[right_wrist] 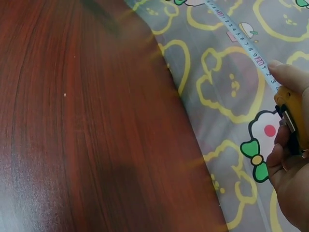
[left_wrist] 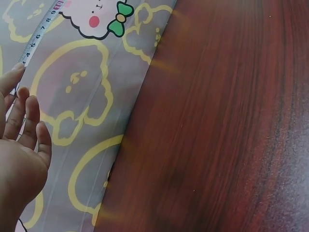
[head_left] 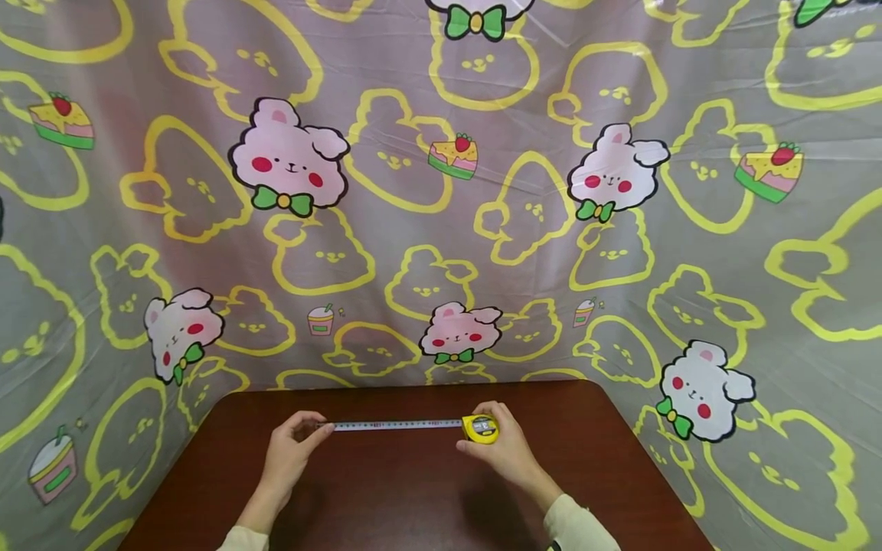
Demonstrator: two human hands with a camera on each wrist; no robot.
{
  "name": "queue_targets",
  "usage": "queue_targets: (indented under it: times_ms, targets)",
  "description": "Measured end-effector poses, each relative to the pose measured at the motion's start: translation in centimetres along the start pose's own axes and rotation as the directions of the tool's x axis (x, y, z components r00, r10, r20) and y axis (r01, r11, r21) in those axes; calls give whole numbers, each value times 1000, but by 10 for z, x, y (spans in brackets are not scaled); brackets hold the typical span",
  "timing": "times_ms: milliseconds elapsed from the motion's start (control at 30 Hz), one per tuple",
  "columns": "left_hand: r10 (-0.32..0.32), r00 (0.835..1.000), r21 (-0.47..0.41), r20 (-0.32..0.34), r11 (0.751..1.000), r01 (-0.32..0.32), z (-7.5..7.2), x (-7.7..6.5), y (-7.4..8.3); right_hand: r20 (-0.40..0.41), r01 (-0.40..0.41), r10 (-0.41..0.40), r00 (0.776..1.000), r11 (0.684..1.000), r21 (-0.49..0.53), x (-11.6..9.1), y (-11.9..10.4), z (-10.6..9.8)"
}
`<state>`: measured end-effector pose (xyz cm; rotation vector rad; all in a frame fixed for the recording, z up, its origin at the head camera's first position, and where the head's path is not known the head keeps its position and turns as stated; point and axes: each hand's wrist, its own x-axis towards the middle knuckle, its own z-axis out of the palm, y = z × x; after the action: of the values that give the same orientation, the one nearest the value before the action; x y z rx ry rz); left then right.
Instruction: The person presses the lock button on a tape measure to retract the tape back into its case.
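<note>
A yellow tape measure (head_left: 485,429) is held in my right hand (head_left: 506,450), thumb below and fingers over the top of its case. From the case a white blade (head_left: 400,425) runs out straight to the left, raised above the table. My left hand (head_left: 289,451) pinches the blade's free end between thumb and fingers. In the left wrist view, the other fingers (left_wrist: 31,121) are loosely bent beside the blade. In the right wrist view, the blade (right_wrist: 241,41) shows numbers past a red 20 near the case.
Beneath both hands lies a dark red-brown wooden table (head_left: 400,497) with rounded far corners. A grey curtain (head_left: 400,229) printed with rabbits and yellow outlines surrounds it at the back and sides. Shadows of the hands fall on the tabletop.
</note>
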<state>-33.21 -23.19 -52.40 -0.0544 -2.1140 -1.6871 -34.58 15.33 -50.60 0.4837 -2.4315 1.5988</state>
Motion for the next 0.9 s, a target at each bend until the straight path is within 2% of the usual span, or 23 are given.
queue_targets:
  times_ms: [233,467,567,733,900]
  targets:
    - [-7,1000,-15,-1,1000,7,6,-3,5,-14,4,-4,1000,1000,0,-1,2,5]
    - [2,1000,-7,14,1000,-2,11,-15,35,-13,17,-17,1000,1000,-21,-2,6,7]
    - [6,1000,-14,18,1000,-6,12,-18,41,-9,17,-18,1000,1000,-19,-2,6,8]
    - [24,999,-21,22,999,-23,16,-17,38,-7,20,-21,1000,1000,-16,-3,5,11]
    - [13,1000,-35,21,999,-13,19,-18,36,-6,46,-46,999,998,-43,-3,6,15]
